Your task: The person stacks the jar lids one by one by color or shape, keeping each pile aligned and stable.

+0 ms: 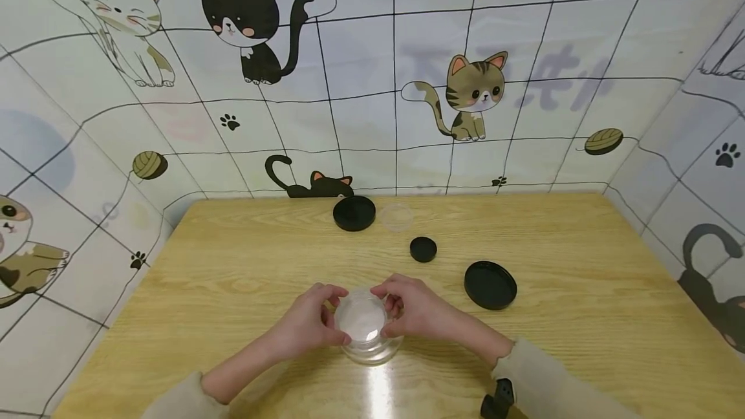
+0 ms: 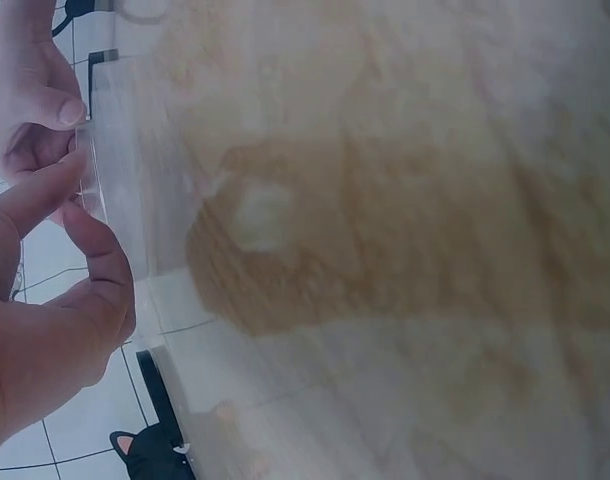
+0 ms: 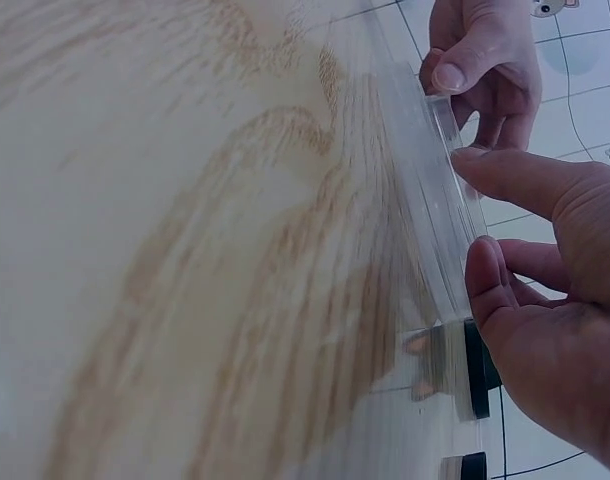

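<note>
In the head view, a small clear round dish sits over a wider clear round dish near the front middle of the table. My left hand grips the small dish's left rim, thumb toward the front and fingers behind. On the opposite side my right hand pinches the rim the same way. Both wrist views show the dishes edge-on: the left hand fills the left of its view, and the right hand the right of its own. Thumbs and fingertips meet the clear rim.
Behind the hands lie a large black round lid, a faint clear disc and a small black disc. Another large black lid lies right of the right hand. A cat-printed cloth hangs along the table's back and sides.
</note>
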### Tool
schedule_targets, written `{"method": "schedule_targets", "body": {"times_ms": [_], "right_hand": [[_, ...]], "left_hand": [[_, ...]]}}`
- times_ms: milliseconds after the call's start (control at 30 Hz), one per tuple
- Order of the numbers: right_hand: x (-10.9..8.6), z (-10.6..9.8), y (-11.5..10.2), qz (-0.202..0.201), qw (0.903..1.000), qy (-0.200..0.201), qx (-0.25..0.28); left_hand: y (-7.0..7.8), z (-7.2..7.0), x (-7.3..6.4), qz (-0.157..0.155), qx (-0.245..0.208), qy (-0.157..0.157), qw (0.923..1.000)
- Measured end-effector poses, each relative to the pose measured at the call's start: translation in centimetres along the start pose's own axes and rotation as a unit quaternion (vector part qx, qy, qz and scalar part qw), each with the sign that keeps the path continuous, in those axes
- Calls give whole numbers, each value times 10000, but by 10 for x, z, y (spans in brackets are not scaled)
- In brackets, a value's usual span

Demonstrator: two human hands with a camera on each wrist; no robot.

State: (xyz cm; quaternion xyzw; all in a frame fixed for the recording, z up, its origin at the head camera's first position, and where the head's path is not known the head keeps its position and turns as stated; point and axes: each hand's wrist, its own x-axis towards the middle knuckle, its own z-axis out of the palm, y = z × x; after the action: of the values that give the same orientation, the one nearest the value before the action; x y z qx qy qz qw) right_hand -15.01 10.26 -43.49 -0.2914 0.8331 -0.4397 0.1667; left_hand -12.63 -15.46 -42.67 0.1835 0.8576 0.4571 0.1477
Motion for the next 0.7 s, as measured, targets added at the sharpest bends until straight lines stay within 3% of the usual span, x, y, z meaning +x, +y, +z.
{"method": "schedule_targets", "body": {"times_ms": [200, 700], "right_hand": [[0, 1, 1, -46, 9999, -13, -115], [1, -3, 1, -17, 9998, -16, -198]], "left_hand": [[-4, 2, 1, 43, 307, 44, 9995], [-1, 0, 1, -7, 382, 128, 9992]]}}
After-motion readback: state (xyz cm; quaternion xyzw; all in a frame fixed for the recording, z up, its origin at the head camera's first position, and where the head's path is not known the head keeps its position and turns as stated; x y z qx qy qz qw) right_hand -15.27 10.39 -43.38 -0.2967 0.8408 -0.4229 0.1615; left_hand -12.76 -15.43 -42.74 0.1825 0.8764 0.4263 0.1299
